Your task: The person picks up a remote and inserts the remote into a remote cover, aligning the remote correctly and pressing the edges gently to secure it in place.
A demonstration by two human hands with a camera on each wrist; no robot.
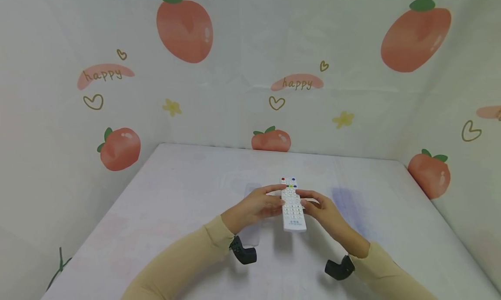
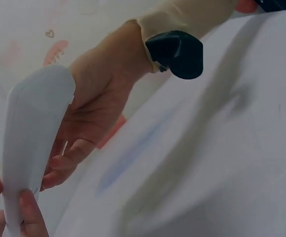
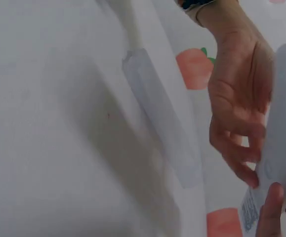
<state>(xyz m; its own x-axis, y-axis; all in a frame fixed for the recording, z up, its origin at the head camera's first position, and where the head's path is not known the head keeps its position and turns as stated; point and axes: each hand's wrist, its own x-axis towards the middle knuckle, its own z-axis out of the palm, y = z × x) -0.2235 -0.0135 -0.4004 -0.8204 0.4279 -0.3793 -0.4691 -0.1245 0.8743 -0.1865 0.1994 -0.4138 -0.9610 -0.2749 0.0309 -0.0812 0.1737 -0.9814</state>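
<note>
A white remote control (image 1: 293,211) with small colored buttons is held above the table between both hands, its button face up. My left hand (image 1: 256,208) pinches its left edge with thumb and fingers. On the opposite edge, my right hand (image 1: 326,213) grips it the same way. The left wrist view shows the plain side of the remote (image 2: 34,118) and the right hand (image 2: 96,103) beyond it. In the right wrist view, the remote's back (image 3: 283,128) faces the camera, with a printed label near one end and the left hand (image 3: 239,94) behind it.
A flat, pale translucent sleeve-like item (image 1: 250,235) lies on the white table (image 1: 176,182), partly hidden beneath my left hand and wrist. Black camera mounts hang under both wrists. A patterned cloth (image 1: 235,95) with fruit prints stands behind and beside the table.
</note>
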